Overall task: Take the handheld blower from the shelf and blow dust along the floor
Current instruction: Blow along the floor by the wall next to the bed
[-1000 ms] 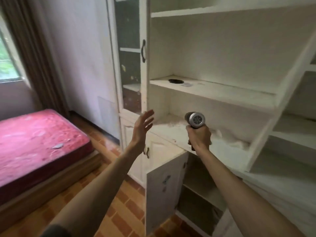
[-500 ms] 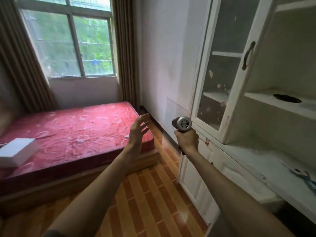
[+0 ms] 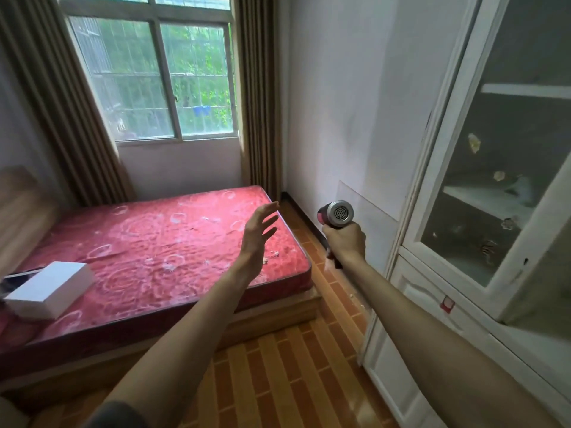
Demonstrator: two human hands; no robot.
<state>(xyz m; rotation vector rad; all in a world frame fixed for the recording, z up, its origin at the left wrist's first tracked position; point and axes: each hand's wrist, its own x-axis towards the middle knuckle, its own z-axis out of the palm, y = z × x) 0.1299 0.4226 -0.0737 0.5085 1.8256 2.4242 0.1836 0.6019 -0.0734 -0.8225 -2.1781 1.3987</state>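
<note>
Half of the task looks done: your right hand (image 3: 344,242) is clenched around the handle of the handheld blower (image 3: 336,215), held up near the white cabinet (image 3: 401,304). Its barrel lies about level, rear grille toward you, nozzle toward the far wall. Your left hand (image 3: 258,239) is spread and holds nothing. Blowing along the floor (image 3: 278,381) is left.

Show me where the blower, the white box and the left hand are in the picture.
blower (image 3: 339,214): head view, on its round rear grille.
white box (image 3: 51,287): head view, on its top face.
left hand (image 3: 258,239): head view, on the middle of the open hand.
</note>
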